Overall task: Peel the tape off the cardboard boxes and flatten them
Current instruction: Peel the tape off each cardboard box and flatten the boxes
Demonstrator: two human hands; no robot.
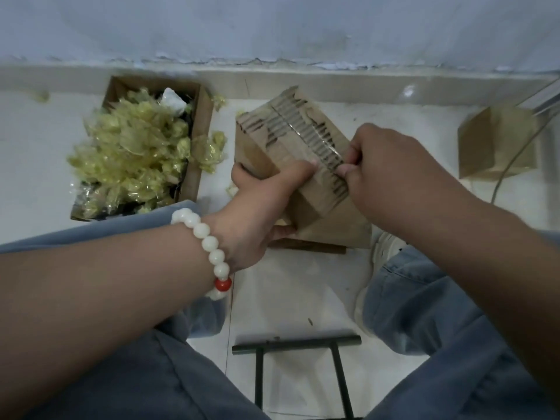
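Observation:
A brown cardboard box (281,137) is held up over the floor, its top face torn where tape has come off, with the corrugation showing. My left hand (260,207) grips the box from its near left corner, thumb lying on the top face. My right hand (385,165) pinches a thin clear strip of tape (315,134) at the box's right edge; the strip runs along the top seam. A flat piece of cardboard (333,231) lies under the box.
An open box (200,122) at the left is heaped with crumpled yellowish tape (133,147). Another taped cardboard box (497,144) stands at the right by a cable. A dark metal stool frame (297,347) is between my knees. The wall runs close behind.

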